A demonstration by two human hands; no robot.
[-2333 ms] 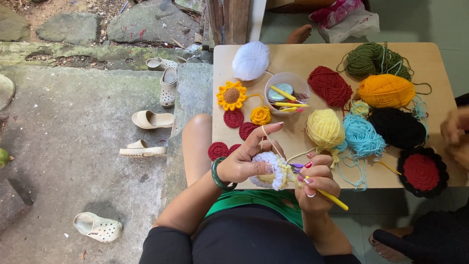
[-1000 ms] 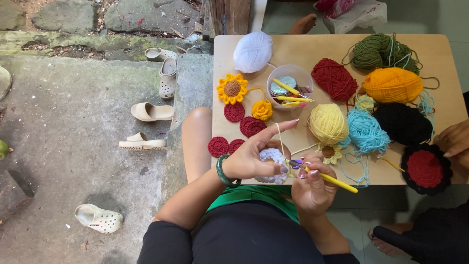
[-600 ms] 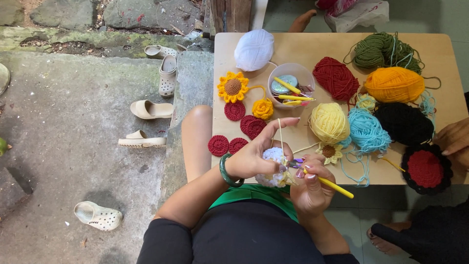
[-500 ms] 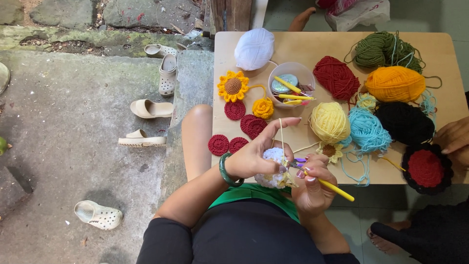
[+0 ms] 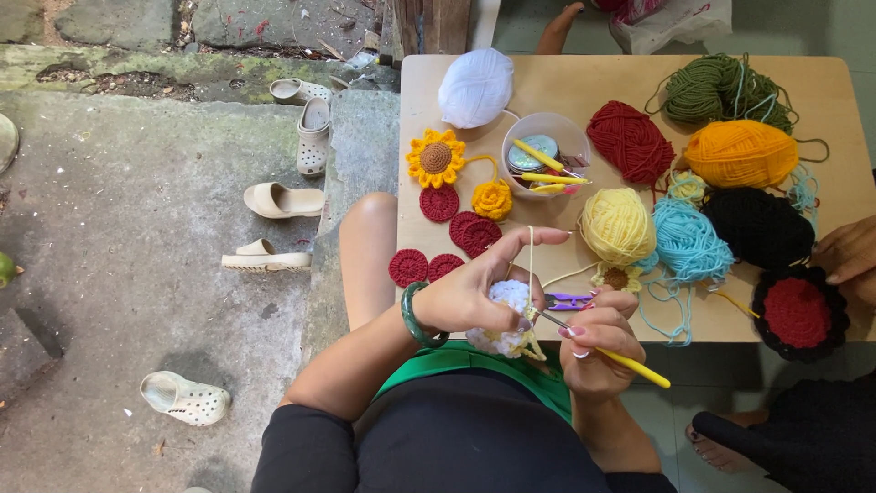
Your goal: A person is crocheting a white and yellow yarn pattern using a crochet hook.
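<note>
My left hand (image 5: 474, 290), with a green bangle on the wrist, holds a small white and pale yellow crochet piece (image 5: 507, 319) over my lap at the near edge of the low wooden table (image 5: 566, 87). A pale yellow strand runs up over its raised forefinger towards the pale yellow yarn ball (image 5: 617, 225). In my right hand (image 5: 598, 351) is a yellow-handled crochet hook (image 5: 610, 351) whose tip is at the piece. Small purple snips (image 5: 568, 300) lie on the table just beyond my hands.
On the table are yarn balls in white (image 5: 476, 87), red (image 5: 630, 141), green (image 5: 721, 89), orange (image 5: 741, 153), black (image 5: 757, 226) and light blue (image 5: 689, 242). There is also a cup of hooks (image 5: 545, 155), a crochet sunflower (image 5: 435, 158) and several red rounds. Another person's hand (image 5: 849, 251) rests at right by a red and black round (image 5: 798, 313). Shoes (image 5: 278, 201) lie on the stone ground at left.
The hook has worked in small strokes at the piece. My left forefinger has tilted to the right while keeping the strand taut. The view has shifted slightly.
</note>
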